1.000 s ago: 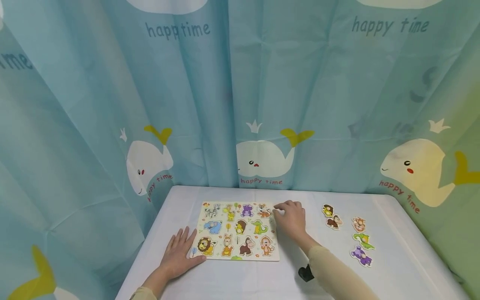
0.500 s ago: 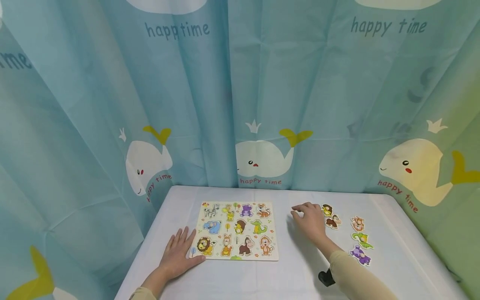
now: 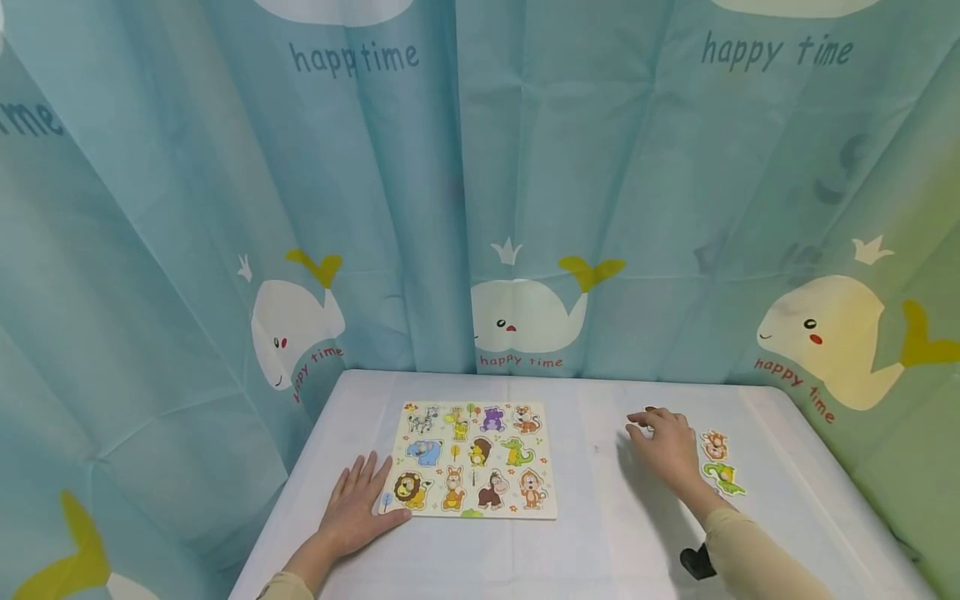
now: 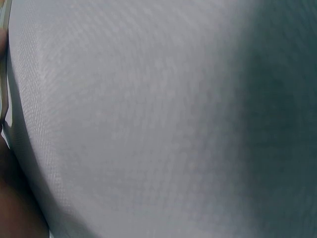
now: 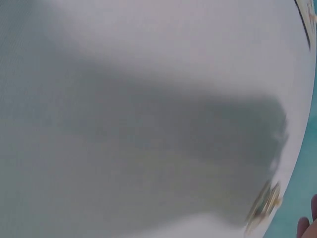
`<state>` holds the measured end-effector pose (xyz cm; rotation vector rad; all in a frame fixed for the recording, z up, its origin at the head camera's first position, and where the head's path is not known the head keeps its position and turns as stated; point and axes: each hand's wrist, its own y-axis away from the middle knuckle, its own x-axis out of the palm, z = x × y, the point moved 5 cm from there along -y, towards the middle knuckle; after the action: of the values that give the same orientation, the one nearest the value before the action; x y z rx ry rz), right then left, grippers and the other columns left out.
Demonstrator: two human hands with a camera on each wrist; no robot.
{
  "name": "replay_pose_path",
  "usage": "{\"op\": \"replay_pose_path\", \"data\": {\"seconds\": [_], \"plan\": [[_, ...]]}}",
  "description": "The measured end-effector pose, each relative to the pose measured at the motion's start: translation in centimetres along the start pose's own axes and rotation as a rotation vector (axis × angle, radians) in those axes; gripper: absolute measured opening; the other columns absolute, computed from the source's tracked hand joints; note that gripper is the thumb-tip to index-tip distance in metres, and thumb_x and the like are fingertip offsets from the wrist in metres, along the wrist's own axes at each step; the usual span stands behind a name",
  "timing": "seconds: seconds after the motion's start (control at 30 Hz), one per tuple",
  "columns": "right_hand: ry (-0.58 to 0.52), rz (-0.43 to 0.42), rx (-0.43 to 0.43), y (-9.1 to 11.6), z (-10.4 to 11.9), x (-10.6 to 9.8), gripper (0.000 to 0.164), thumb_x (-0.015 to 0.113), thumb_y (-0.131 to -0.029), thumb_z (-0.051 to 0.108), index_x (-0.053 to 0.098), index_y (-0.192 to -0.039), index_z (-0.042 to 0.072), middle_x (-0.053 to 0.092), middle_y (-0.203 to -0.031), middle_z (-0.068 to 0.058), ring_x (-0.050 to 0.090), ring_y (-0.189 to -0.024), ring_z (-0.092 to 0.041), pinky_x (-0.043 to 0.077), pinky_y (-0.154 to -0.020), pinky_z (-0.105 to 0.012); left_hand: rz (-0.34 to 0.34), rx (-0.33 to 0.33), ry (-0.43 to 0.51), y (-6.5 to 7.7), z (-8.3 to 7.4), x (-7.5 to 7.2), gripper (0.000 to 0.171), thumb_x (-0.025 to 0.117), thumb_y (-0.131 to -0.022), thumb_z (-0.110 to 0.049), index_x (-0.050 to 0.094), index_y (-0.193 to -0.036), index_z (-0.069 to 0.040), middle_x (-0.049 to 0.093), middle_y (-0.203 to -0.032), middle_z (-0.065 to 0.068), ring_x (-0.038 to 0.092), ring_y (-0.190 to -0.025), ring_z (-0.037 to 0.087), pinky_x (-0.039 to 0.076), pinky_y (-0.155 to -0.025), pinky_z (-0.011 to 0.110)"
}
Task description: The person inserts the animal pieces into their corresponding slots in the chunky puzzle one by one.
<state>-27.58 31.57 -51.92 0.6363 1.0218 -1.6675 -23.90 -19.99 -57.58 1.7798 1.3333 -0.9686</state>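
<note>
An animal puzzle board (image 3: 551,492) lies on the table, filled with pictures of a zebra, lion, crocodile and other animals. My left hand (image 3: 360,508) rests flat at its lower left corner, fingers spread and thumb along the front edge. Right of the board, my right hand (image 3: 666,446) hovers with bent, parted fingers and holds nothing visible. It covers most of the hedgehog piece (image 3: 649,409) and hides the gorilla piece. In the right wrist view, blurred puzzle pieces (image 5: 265,206) lie close to the fingertips (image 5: 303,227).
Beside my right hand lie an orange animal piece (image 3: 716,446) and a green crocodile piece (image 3: 723,478); the purple piece is almost wholly hidden by the forearm. A black object (image 3: 697,562) shows under the right sleeve. A blue whale-print curtain (image 3: 405,208) hangs behind the white table (image 3: 592,508).
My right hand has moved right, from the board's upper right corner to over the hedgehog and gorilla pieces. My left hand has stayed in place.
</note>
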Motion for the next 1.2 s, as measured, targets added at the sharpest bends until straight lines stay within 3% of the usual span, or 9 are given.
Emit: {"op": "replay_pose_path", "data": {"seconds": [0.47, 1.03, 1.2], "plan": [[0.058, 0.046, 0.102, 0.9, -5.5, -2.4, 0.031, 0.065, -0.098, 0.022, 0.073, -0.119, 0.001, 0.065, -0.111, -0.022, 0.054, -0.104, -0.045, 0.043, -0.082, -0.062, -0.031, 0.004, -0.004, -0.5, 1.0, 0.7, 0.108, 0.065, -0.083, -0.073, 0.031, -0.161, -0.006, 0.017, -0.167, 0.023, 0.006, -0.154, 0.046, 0.001, -0.123, 0.062], [0.114, 0.089, 0.192, 1.5, -7.5, -1.7, 0.035, 0.065, -0.098, 0.028, 0.072, -0.118, 0.000, 0.062, -0.120, -0.030, 0.051, -0.108, -0.052, 0.040, -0.079, -0.063, -0.043, 0.024, 0.022, -0.2, 0.4, 0.5, 0.107, 0.065, -0.083, -0.073, 0.032, -0.160, -0.005, 0.020, -0.166, 0.026, 0.006, -0.154, 0.046, -0.001, -0.123, 0.063], [0.101, 0.081, 0.236, 1.4, -7.5, -1.3, 0.034, 0.067, -0.096, 0.027, 0.073, -0.115, 0.000, 0.061, -0.121, -0.030, 0.050, -0.108, -0.052, 0.039, -0.080, -0.064, -0.013, 0.011, 0.009, 0.0, 0.1, 0.2, 0.106, 0.066, -0.085, -0.070, 0.031, -0.160, -0.004, 0.017, -0.167, 0.025, 0.005, -0.154, 0.046, -0.001, -0.123, 0.062]]}}
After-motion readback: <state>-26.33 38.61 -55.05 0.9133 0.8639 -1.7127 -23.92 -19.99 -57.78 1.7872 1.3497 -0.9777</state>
